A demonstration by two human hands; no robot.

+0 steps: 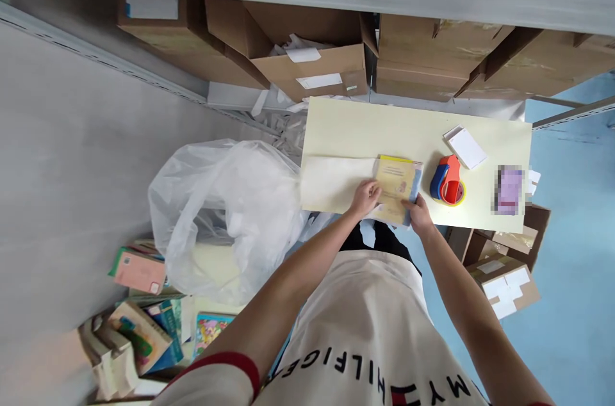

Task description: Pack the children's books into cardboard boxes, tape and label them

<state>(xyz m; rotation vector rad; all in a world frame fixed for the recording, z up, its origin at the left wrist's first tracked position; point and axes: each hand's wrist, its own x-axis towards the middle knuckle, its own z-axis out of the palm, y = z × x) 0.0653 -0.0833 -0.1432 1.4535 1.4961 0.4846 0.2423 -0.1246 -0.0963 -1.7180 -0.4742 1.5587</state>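
Observation:
A thin yellow and blue book (398, 185) lies near the front edge of a pale cream table (384, 127). My left hand (365, 198) is closed on the book's left edge. My right hand (419, 214) grips its lower right corner. A white sheet or mailer bag (334, 182) lies flat on the table just left of the book, partly under it. A red and blue tape dispenser (448, 180) stands right of the book, close to my right hand.
A small white pad (465, 146) and a blurred purple object (509, 190) lie on the table's right side. Open cardboard boxes (307, 54) line the shelf behind. A clear plastic bag (221, 214) and a pile of books (139, 323) lie on the floor at left. More boxes (504, 278) stand under the table at right.

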